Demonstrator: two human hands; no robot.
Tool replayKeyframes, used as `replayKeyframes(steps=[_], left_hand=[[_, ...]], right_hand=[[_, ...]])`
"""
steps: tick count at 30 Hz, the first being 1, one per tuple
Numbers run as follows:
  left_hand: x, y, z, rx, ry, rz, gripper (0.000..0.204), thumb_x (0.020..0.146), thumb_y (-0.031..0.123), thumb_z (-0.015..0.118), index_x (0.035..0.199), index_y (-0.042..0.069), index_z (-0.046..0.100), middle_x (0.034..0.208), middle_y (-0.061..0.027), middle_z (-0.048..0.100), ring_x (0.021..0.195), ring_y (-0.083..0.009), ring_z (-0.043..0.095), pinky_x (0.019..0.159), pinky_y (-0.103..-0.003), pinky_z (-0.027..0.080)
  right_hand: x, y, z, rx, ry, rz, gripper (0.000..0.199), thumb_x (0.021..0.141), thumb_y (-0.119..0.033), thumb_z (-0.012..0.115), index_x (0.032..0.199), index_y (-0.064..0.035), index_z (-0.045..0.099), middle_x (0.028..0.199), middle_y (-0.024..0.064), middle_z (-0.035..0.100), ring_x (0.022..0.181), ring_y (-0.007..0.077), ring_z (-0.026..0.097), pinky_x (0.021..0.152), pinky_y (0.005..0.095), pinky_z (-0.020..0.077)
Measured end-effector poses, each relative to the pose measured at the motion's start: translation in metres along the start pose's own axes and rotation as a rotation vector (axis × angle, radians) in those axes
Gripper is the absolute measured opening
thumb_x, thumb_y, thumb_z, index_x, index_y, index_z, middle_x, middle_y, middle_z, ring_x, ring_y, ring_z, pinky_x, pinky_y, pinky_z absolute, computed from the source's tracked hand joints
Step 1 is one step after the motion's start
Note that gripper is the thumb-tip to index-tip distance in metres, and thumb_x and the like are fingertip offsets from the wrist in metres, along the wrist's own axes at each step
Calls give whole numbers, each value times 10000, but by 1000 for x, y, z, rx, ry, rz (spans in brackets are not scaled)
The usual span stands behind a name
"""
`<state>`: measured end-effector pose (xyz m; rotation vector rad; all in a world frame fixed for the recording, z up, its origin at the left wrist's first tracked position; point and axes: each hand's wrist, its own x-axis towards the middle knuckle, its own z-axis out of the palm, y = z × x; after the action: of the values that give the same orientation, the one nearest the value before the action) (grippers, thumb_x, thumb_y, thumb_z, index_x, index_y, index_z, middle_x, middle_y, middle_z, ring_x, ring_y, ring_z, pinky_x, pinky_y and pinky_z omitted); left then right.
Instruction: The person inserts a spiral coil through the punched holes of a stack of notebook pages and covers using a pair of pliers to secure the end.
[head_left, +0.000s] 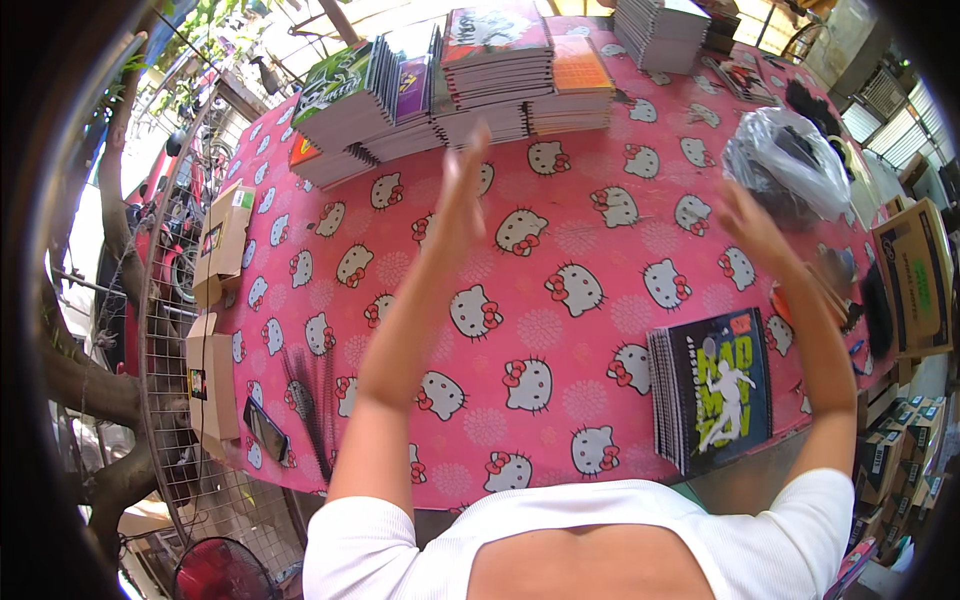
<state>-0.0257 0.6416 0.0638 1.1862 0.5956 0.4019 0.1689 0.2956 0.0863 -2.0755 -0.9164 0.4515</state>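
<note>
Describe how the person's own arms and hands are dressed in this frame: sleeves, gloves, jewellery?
Both arms are bare from the shoulder down. The only clothing visible is a white ribbed short-sleeved top, its sleeves ending high on the upper arms. The left hand and right hand are ungloved; no watch, bracelet or ring shows, though the hands are slightly blurred.

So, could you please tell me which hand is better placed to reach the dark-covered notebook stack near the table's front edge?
Probably the right hand: that stack lies on the person's right side, below the right forearm. The left hand is raised over the middle of the pink tablecloth, farther from it. Both hands are empty.
</note>
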Motion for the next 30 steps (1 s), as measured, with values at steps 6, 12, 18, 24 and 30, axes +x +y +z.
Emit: replayKeyframes(steps=[6, 12, 18, 24, 30], left_hand=[[-206, -123, 87, -112, -245, -702, 1169, 669, 708, 645, 1507, 161, 39, 1548, -190, 75, 1429, -336, 58, 1122, -550, 78], [-275, -160, 172, -100, -334, -612, 986, 718, 505, 737, 1422, 157, 142, 1398, -163, 350, 1304, -284, 367, 1001, -523, 366], [-276, -177, 184, -477, -329, -584, 695, 775, 225, 744, 1289, 148, 282, 1114, -120, 587, 930, -244, 661, 729, -438, 595], [-280, -168, 187, -449, -320, -621, 473, 808, 294, 693, 1192, 74, 527, 1043, -91, 654, 894, -191, 669, 771, -362, 568], [-277, -155, 162, -571, -447, -673, 418, 819, 320, 651, 1143, 68, 572, 1056, -106, 667, 889, -208, 668, 811, -378, 543]], right_hand=[[-234, 98, -20, 510, -75, 786, 986, 812, -815, 245, 1391, -30, 389, 1314, 93, 503, 1218, 215, 456, 1045, 341, 318], [-275, 83, 17, 1103, -166, 610, 1097, 734, -875, 229, 1320, 21, 470, 1273, 105, 570, 1155, 186, 545, 1005, 354, 400], [-269, 77, 19, 1161, -191, 643, 1108, 734, -872, 236, 1308, 48, 468, 1211, 123, 610, 1122, 190, 573, 966, 349, 444], [-248, 74, 25, 1240, -294, 538, 1066, 724, -870, 289, 1413, -59, 359, 1349, 142, 498, 1196, 285, 520, 1008, 428, 420], [-252, 61, 37, 1339, -347, 494, 1057, 732, -839, 374, 1416, -34, 336, 1369, 172, 467, 1228, 321, 492, 1024, 457, 407]])
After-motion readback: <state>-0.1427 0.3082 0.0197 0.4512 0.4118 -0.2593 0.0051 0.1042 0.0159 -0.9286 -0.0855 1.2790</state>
